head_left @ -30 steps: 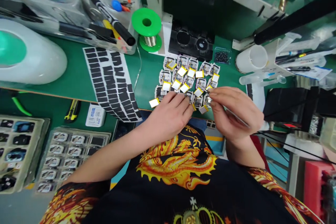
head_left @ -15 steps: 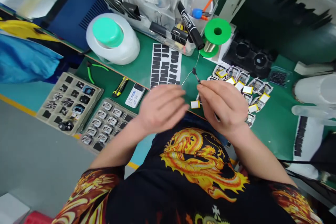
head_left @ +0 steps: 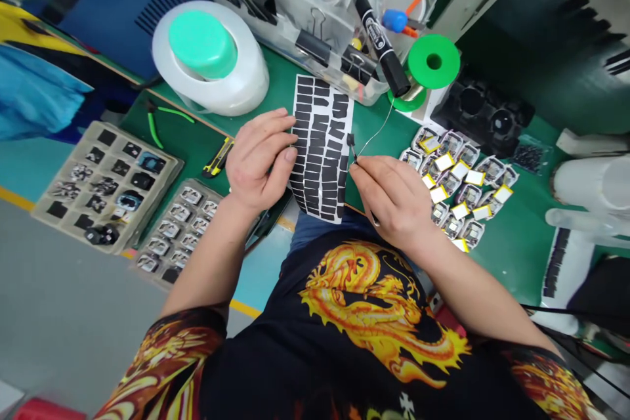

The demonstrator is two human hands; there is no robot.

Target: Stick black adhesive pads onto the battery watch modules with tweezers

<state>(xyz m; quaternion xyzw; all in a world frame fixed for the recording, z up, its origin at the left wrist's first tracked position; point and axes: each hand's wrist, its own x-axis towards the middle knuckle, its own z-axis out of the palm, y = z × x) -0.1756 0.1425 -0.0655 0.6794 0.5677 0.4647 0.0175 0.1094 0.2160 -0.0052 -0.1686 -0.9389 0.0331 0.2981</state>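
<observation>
My right hand point(head_left: 391, 197) is closed around thin dark tweezers point(head_left: 355, 155), mostly hidden by the fingers. A small black piece point(head_left: 350, 139) is at their tip, over the right edge of a white sheet point(head_left: 349, 119) that carries rows of black stickers. My left hand point(head_left: 260, 161) lies at the sheet's left edge with its fingers stretched out; the fingertips reach the edge, and nothing shows in its grasp. The sheet's near end extends past the table edge toward my lap. A thin solder wire point(head_left: 378, 130) runs from a green spool point(head_left: 433, 62) down close to my right fingertips.
Several small white housings point(head_left: 450, 182) with yellow-edged cells lie to the right. Two compartment trays of parts, a beige one point(head_left: 170, 174) among them, sit at the left beside a yellow utility knife point(head_left: 217, 157) and green-handled pliers point(head_left: 156, 128). A white bottle point(head_left: 251, 79) stands behind.
My left hand has moved left to the sheet's edge, and the sheet now shows further toward me. My right hand has come left and down with the tweezers, bringing their tip to the sheet.
</observation>
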